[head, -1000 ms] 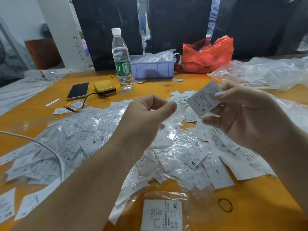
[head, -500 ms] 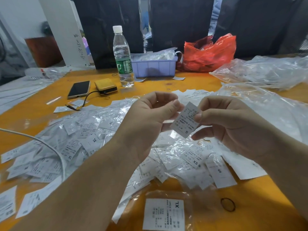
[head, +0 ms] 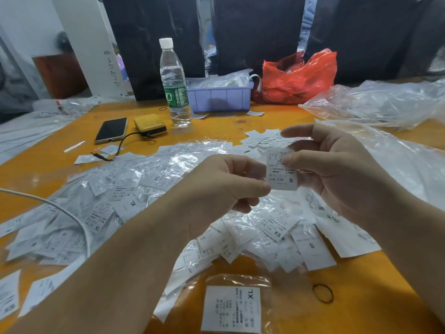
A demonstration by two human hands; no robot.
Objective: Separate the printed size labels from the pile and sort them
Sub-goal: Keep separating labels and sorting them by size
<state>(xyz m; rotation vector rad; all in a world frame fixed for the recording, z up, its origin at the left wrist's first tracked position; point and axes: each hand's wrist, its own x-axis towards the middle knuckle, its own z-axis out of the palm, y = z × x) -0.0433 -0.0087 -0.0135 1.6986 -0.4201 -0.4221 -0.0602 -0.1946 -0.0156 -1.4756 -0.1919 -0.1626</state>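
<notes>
I see a small white rectangular paper label printed with an "S" point(head: 281, 170) held upright above the heap — pinched from both sides. My right hand point(head: 337, 174) grips its right edge, thumb across the printed face, while the index finger sticks out straight above the label's top. My left hand point(head: 224, 189) has its fingers curled, the thumb tip pressed to the label's lower left corner.

Beneath the label spreads the wide pile of white printed size labels in clear crinkled plastic sleeves point(head: 134, 194), covering the orange wooden table point(head: 375, 295). Just below the label lie a loose "XS" label point(head: 277, 225) and another "S" label point(head: 311, 248). Further toward me from the label sits a clear bag holding an "XL" label point(head: 232, 307), with a thin black rubber band point(head: 323, 293) to its right.

Beyond the label, at the far side of the table, stands a clear plastic water bottle with a green wrapper point(head: 175, 85); left of it are a yellow power bank point(head: 150, 125) and a black phone point(head: 112, 129). Behind the label there is also a lilac plastic bin point(head: 220, 98) — beside it a crumpled red plastic bag point(head: 298, 77). Right of the label, large sheets of clear plastic bags point(head: 385, 102) lie bunched. Left of the label, a white cable point(head: 60, 210) curves over the pile.
</notes>
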